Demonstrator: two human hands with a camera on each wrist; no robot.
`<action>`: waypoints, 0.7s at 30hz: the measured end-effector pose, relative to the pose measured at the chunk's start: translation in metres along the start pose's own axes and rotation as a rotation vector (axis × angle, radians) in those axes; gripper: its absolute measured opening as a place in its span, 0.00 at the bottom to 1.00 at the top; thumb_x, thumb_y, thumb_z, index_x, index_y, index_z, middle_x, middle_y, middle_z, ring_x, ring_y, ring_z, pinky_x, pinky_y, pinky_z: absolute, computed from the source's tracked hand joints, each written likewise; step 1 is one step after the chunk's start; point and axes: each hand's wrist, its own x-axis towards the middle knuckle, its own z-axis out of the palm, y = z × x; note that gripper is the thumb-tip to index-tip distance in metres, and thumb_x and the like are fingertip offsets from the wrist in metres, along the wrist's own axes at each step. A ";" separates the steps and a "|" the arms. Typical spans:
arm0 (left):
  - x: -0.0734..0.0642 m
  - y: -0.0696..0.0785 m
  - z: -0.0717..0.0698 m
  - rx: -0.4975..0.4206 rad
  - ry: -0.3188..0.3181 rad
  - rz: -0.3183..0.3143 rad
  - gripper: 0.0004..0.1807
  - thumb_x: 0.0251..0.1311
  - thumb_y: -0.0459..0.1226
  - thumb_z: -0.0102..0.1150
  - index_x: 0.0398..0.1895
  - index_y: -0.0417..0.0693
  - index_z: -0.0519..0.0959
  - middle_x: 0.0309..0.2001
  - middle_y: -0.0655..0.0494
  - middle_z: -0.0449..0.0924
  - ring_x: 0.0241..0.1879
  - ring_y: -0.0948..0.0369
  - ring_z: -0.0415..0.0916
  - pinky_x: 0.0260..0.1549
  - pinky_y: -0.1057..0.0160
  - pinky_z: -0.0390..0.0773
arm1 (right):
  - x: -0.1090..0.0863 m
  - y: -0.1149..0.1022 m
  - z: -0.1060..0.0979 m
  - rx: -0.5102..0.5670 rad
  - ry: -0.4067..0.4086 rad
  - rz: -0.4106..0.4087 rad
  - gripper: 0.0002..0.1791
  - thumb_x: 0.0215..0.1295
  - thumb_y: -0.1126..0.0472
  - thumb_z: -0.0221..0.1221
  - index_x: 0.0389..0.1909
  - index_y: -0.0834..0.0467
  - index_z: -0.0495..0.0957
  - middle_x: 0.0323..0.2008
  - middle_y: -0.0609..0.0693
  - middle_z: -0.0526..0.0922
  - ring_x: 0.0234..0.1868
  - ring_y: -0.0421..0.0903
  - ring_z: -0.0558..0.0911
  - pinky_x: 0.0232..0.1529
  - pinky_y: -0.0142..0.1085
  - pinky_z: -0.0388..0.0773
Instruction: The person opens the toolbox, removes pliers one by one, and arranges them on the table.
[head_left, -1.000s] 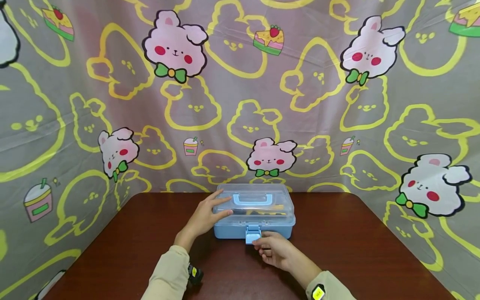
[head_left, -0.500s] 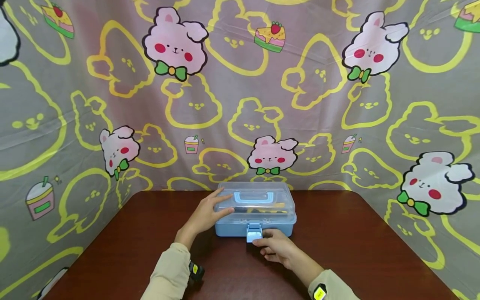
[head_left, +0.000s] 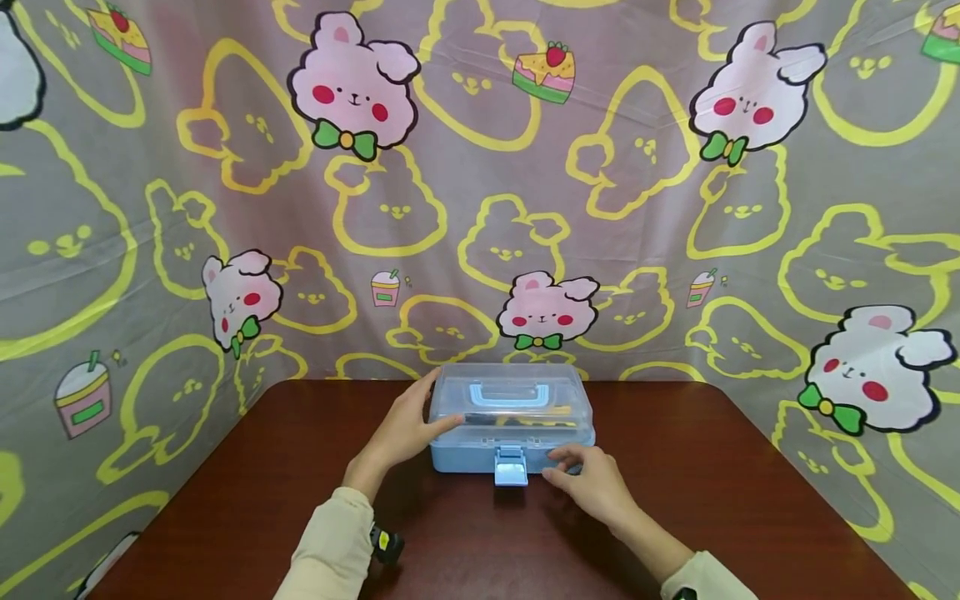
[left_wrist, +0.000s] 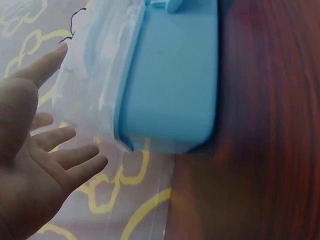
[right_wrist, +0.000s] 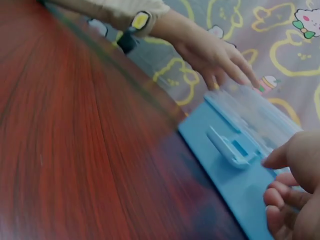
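Note:
A blue plastic box [head_left: 465, 457] with a clear lid [head_left: 450, 404] stands near the table's far edge. On the lid lies a light blue handle [head_left: 510, 395], and yellow and dark items show dimly through the plastic. The front latch [head_left: 512, 468] sticks outward, flipped away from the lid. At the lid's left side is my left hand [head_left: 405, 429], fingers spread and thumb along its front; in the left wrist view these fingers look straight. My right hand [head_left: 596, 487] is by the box's front right, fingers loosely bent, apart from the latch and holding nothing.
The dark red-brown wooden table [head_left: 300, 467] spreads around the box. Behind it and at both sides hangs a grey curtain [head_left: 637, 242] printed with cartoon rabbits. A dark wrist device [head_left: 387, 543] sits by the left sleeve.
My right hand has let go of the latch and moved right. My left hand has shifted slightly left and down the lid's side. The latch still sticks out.

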 end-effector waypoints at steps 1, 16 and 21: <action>-0.001 -0.001 -0.001 -0.009 -0.005 -0.018 0.55 0.63 0.53 0.72 0.83 0.42 0.51 0.79 0.44 0.57 0.74 0.44 0.60 0.66 0.40 0.66 | 0.001 0.002 -0.004 -0.036 0.037 -0.033 0.10 0.59 0.61 0.75 0.40 0.56 0.88 0.27 0.41 0.81 0.28 0.42 0.78 0.30 0.37 0.74; -0.024 -0.028 0.007 0.057 -0.127 -0.187 0.52 0.58 0.56 0.74 0.74 0.31 0.65 0.70 0.35 0.69 0.69 0.40 0.67 0.61 0.38 0.71 | 0.020 0.048 -0.044 -0.186 0.184 -0.142 0.25 0.57 0.48 0.78 0.48 0.60 0.86 0.35 0.48 0.86 0.36 0.45 0.82 0.36 0.40 0.79; -0.025 -0.030 0.012 0.057 -0.130 -0.176 0.45 0.64 0.54 0.70 0.73 0.32 0.68 0.68 0.37 0.72 0.68 0.40 0.67 0.61 0.37 0.70 | 0.027 0.058 -0.042 -0.247 0.170 -0.282 0.28 0.60 0.50 0.76 0.54 0.65 0.86 0.47 0.55 0.88 0.44 0.54 0.86 0.43 0.49 0.82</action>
